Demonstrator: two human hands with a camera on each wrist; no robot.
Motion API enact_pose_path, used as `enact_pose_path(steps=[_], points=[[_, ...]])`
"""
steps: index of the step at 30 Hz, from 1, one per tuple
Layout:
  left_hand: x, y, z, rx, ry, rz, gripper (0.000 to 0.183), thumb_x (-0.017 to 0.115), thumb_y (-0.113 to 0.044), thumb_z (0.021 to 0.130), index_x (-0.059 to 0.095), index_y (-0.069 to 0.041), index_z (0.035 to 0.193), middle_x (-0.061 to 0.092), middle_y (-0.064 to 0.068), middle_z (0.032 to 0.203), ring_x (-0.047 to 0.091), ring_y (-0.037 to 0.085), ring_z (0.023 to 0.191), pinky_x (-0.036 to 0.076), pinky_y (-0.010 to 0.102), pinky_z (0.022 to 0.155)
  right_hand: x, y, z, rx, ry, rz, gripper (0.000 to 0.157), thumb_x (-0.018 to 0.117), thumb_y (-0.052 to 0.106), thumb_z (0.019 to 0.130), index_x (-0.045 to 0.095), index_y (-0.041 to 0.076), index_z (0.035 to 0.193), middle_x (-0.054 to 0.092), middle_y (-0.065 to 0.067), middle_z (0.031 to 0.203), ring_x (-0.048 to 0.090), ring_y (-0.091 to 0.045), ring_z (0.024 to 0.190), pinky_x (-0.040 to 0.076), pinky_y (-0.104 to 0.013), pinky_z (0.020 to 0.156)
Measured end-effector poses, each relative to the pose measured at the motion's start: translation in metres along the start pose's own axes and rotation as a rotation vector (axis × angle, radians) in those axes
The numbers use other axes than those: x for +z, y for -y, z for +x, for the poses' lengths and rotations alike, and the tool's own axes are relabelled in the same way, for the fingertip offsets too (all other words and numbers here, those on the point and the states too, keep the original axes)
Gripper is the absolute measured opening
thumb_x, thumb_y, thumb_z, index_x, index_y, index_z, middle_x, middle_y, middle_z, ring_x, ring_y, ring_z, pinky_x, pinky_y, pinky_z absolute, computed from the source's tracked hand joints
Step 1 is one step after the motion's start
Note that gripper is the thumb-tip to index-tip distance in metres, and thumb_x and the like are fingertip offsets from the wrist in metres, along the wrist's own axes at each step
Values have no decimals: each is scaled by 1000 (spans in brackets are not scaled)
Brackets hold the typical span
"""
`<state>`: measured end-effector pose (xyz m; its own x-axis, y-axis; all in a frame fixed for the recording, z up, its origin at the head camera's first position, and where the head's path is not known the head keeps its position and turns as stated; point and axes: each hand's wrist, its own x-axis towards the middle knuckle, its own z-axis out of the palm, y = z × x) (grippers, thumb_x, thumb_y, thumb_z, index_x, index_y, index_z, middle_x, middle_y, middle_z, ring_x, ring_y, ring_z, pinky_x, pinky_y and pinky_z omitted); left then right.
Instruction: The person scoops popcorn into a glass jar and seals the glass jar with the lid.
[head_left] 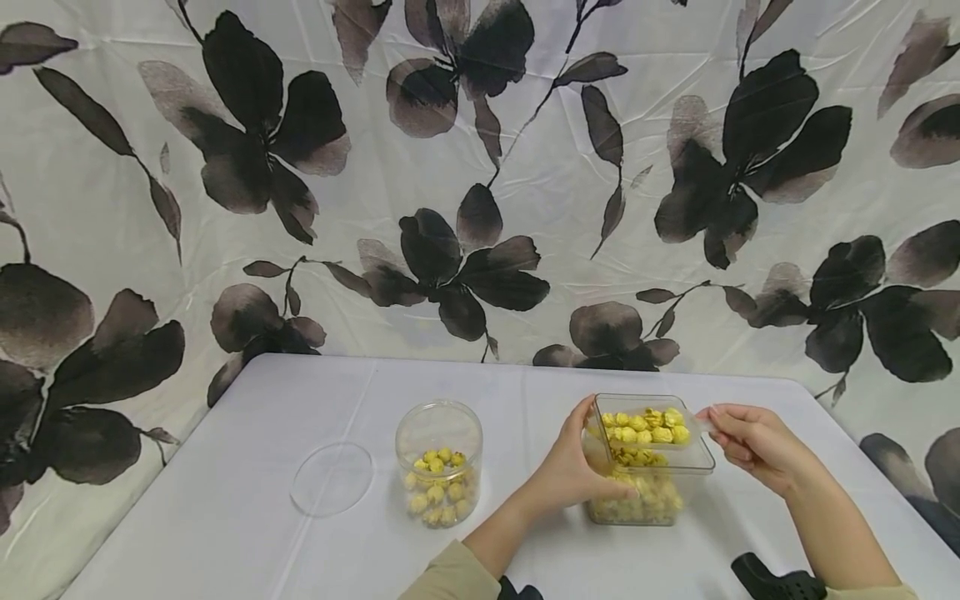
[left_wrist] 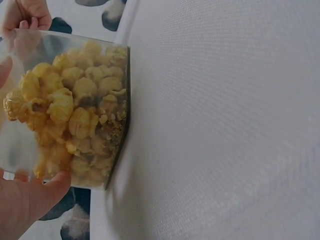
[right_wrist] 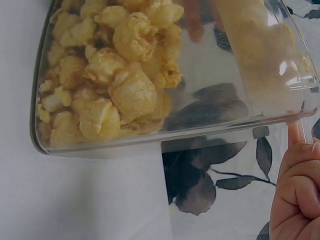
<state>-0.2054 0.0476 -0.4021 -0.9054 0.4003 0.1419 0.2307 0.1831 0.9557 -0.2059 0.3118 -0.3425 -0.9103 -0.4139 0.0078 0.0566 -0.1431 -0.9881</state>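
White fabric backdrop (head_left: 442, 167) with large black and grey-brown flowers, spread over the whole width behind. In front of it, white cloth-covered table (head_left: 247, 517) with rounded far corners. At the near edge of the view, beige sleeves (head_left: 457, 575) and black devices (head_left: 776, 577) by the wrists.

On the right part of the table, between both hands, tall clear plastic container (head_left: 693, 470) of rectangular shape with rounded corners; contact of its base with the cloth not possible to tell. Left hand (head_left: 577, 467) opened wide around the left side of the container and holding it, thumb on the near wall. Right hand (head_left: 757, 446) almost closed, fingers folded, pinching a narrow clear strip (right_wrist: 305, 131) just beside the right rim; rest of this strip not clear to see.

More to the left, upright round clear plastic jar (head_left: 438, 429), apart from the left hand. Still further left, thin clear round disc (head_left: 332, 479), flat on the cloth. Smallest of all, yellow rounded popcorn (left_wrist: 80, 115): many pieces inside the container, also up near its mouth, and fewer in the lower part of the jar.
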Motion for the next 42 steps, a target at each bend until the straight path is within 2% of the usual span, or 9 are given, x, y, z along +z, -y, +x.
enact_pose_path(steps=[10,21,25,36,42], points=[[1,1,0,-2,3,-5,115,88,-25,62,12,-32,148,25,1,147,25,21,135,28,49,104,5,0,1,18,-75,-69,27,45,11,99,70,13,88,52,6,68,22,-8,50,16,-22,45],[0,1,1,-6,2,-5,115,88,-25,62,12,-30,148,25,1,147,25,20,135,26,49,106,7,1,13,23,-124,-106,32,42,9,99,69,16,85,52,6,66,24,-8,49,16,-23,44],[0,1,1,-14,1,-4,116,88,-25,61,12,-31,148,25,0,147,25,18,135,26,47,106,6,0,13,36,-141,-91,33,42,9,100,70,17,84,52,6,66,27,-6,49,17,-22,44],[0,1,-1,-18,3,-7,118,89,-26,60,10,-33,148,24,-2,146,25,16,134,27,47,105,1,-2,8,34,-105,2,31,42,10,99,70,13,87,54,5,68,25,-6,50,18,-20,44],[0,2,-1,-14,4,1,117,89,-27,60,10,-34,147,25,-4,146,26,15,134,28,47,105,-1,-1,5,61,-116,6,29,44,11,99,70,13,87,54,5,69,27,-5,49,23,-17,44]])
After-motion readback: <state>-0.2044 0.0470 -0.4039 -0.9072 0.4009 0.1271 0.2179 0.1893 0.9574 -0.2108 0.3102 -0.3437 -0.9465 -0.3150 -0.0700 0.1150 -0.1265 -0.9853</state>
